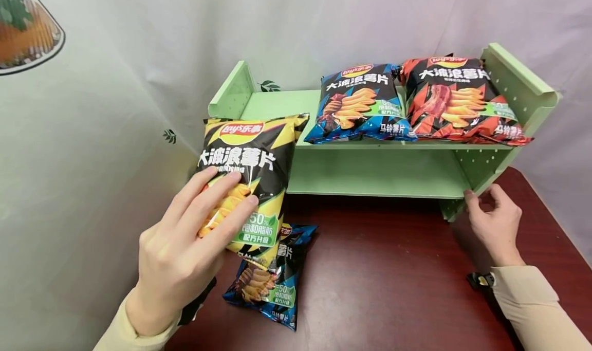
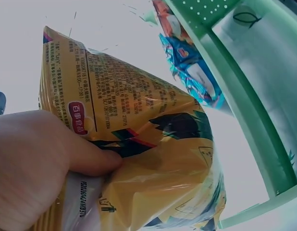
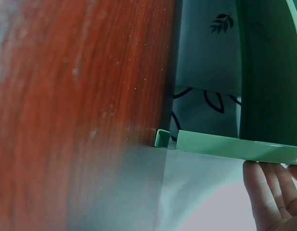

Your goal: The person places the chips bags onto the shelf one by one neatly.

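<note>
Left hand (image 1: 178,253) clamped on a plump, glossy yellow-and-black plastic crisp bag (image 1: 259,179): fingers spread across its printed front, thumb pressed into the yellow back, as the left wrist view shows. The bag is held nearly upright before the left end of a two-tier pale-green shelf (image 1: 370,173) with perforated side panels; contact with the shelf, cannot tell.

Right hand (image 1: 497,227) well apart from the left, low at the shelf's right end; thumb and fingers pinch the front edge of the side panel.

Upper tier: blue-and-black plastic crisp bag (image 1: 363,104) right of the middle, tilted back, face out; just beside it, a red-and-black plastic crisp bag (image 1: 460,99) near the right panel.

Dark reddish-brown wooden tabletop (image 1: 370,269) below. A second blue-and-black crisp bag (image 1: 265,289) lies on it, face up, top partly hidden by the yellow one.

Whitish cloth backdrop (image 1: 139,58) with leaf prints behind. Cream sleeve (image 1: 527,294) on the right arm.
</note>
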Tool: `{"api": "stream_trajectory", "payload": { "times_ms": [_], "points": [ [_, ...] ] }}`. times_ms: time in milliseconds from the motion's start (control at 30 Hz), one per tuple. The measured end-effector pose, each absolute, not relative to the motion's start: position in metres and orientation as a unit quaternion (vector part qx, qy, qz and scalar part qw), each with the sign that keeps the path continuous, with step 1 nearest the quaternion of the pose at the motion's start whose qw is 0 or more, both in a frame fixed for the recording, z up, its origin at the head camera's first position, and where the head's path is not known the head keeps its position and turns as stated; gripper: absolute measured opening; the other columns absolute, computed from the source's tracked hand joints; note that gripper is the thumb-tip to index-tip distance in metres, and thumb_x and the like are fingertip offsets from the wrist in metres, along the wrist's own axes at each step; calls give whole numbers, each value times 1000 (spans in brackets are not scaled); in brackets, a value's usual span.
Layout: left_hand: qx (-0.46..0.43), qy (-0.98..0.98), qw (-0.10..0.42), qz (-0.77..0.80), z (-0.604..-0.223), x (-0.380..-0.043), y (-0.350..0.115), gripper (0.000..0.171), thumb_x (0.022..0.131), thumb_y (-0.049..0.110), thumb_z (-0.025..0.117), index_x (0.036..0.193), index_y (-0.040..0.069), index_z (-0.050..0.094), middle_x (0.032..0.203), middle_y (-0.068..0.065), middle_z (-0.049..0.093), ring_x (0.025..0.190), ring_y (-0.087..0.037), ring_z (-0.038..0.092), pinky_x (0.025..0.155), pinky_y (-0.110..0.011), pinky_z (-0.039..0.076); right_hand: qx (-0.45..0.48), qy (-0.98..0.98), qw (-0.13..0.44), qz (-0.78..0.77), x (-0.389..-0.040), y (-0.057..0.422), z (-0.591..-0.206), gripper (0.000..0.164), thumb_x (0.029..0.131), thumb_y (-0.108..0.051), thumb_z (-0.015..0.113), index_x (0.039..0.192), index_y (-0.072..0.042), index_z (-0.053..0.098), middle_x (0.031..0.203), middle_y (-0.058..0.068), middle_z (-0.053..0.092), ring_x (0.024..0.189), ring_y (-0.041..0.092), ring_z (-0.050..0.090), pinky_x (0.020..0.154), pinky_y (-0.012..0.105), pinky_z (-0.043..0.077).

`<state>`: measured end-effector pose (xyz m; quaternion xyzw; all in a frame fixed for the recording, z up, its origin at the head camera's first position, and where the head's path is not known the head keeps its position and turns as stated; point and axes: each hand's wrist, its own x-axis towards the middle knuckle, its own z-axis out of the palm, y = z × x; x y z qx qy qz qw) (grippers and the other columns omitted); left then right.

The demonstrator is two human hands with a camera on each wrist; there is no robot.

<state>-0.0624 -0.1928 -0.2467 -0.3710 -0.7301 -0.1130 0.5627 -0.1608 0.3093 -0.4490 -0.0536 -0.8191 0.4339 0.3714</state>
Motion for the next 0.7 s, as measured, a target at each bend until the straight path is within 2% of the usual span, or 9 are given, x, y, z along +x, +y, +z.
{"api": "stream_trajectory", "payload": {
  "times_ms": [133,267,700],
  "points": [
    [-365,-732,564,-111,-239,-70,-192,39,86,-9,63,108,17,82,121,-12,76,111,-40,71,64,-55,59,-58,-820,369,434,-161,310,-450,13,91,-15,71,88,-3,66,65,-37,56,55,-20,52,54,2,37],
    [-363,-739,557,-112,-229,-79,-190,35,88,-7,66,110,16,81,125,-12,75,114,-39,70,64,-58,59,-56,-820,370,432,-161,310,-450,13,91,-14,70,88,-2,66,65,-37,56,55,-20,52,54,2,37],
    [-371,-764,520,-92,-211,-109,-186,39,94,-8,57,118,15,77,131,-12,71,123,-36,66,70,-59,61,-50,-819,371,434,-160,308,-447,14,92,-14,70,89,-1,66,66,-37,56,57,-20,53,55,1,38]
  ]
}}
